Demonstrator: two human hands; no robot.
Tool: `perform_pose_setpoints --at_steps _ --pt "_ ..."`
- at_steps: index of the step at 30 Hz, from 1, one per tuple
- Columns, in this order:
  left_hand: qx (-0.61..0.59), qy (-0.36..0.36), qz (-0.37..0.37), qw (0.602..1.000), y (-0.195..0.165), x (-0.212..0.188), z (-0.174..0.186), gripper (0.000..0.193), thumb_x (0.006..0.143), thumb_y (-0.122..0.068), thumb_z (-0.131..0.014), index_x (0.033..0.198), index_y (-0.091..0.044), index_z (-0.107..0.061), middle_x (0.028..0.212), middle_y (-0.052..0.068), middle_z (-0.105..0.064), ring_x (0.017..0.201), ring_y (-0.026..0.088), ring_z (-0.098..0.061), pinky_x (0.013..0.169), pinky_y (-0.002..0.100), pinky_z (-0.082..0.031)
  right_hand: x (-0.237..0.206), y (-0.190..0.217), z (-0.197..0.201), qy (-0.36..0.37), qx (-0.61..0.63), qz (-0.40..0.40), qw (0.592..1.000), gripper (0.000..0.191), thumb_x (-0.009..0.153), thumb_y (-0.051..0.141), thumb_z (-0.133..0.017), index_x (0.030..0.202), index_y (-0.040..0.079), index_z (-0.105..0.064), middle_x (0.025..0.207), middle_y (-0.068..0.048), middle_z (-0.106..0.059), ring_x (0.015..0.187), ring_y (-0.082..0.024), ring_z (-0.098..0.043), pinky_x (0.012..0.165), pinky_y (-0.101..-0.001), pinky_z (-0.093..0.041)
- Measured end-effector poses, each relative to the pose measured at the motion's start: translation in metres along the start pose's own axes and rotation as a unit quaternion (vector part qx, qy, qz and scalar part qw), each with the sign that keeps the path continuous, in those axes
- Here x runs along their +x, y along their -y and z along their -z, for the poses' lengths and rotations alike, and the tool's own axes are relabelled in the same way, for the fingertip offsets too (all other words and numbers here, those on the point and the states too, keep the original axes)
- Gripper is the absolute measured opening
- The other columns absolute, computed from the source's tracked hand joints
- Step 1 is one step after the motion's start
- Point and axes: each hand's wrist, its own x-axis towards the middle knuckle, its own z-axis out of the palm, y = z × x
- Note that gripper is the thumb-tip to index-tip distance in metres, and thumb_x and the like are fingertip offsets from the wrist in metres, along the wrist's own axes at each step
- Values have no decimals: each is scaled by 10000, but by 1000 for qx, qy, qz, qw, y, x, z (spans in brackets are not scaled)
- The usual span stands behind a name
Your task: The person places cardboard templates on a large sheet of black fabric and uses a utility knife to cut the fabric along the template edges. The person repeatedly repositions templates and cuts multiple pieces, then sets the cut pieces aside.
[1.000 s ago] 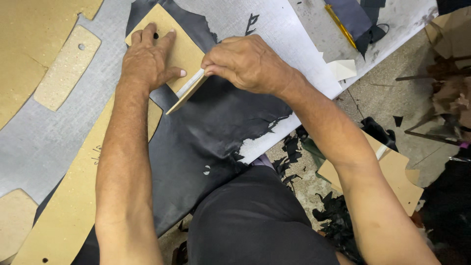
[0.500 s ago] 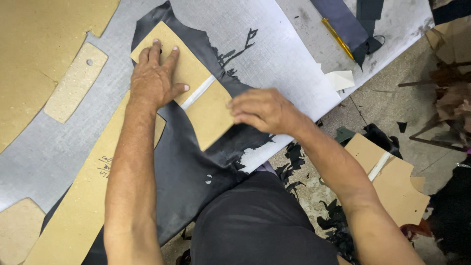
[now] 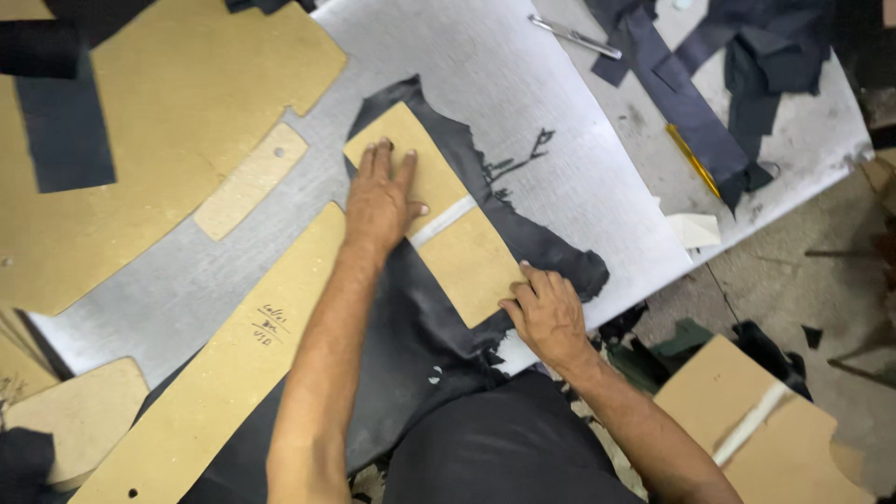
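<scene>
Left to right: the long cardboard pattern strip (image 3: 233,373) lies idle beside the left hand (image 3: 383,201), which stays flat, fingers spread, pinning the taped cardboard template (image 3: 439,219) on the black leather piece (image 3: 411,317). The right hand (image 3: 546,313) has slid from the template's middle to its near corner; whether it grips a blade I cannot tell, so the edge pass looks finished

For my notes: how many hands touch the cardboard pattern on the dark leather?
2. The left hand lies flat on the upper half of the cardboard pattern; the right hand touches its lower corner with bent fingers. No other hands show.
</scene>
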Motion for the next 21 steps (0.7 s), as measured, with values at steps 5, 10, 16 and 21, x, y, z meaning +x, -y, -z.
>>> perform_pose_setpoints --at_steps 5,10,16,21 --pt "-107 -135 -17 985 -31 -77 -27 555 892 -227 -717 1376 5 -576 1486 324 -476 1401 484 -436 1174 553 -326 7 -9 -22 2 97 -103 990 696 739 226 -836 1307 -84 -577 1010 -183 -652 918 -370 -593 814 -489 -473" --pt "-232 -130 8 964 -29 -180 -33 494 876 -228 -774 1317 -41 -655 1494 236 -515 1446 426 -433 1210 528 -335 16 -28 -56 121 415 -309 847 377 963 103 -651 1291 -79 -616 1109 -185 -730 943 -290 -700 772 -392 -585" --pt "-239 -206 142 938 28 -295 -2 319 888 -148 -753 1189 -44 -732 1356 154 -649 1347 359 -543 1136 498 -403 23 42 -87 125 681 -288 662 298 1028 23 -490 1322 -26 -500 1170 -207 -690 962 -310 -720 745 -450 -610" --pt "-243 -309 229 890 75 -365 10 245 900 -111 -727 1133 -38 -744 1214 116 -726 1198 309 -648 1036 446 -482 57 166 -130 144 716 -228 644 278 1053 30 -475 1326 -14 -445 1178 -189 -682 973 -312 -713 772 -456 -607"
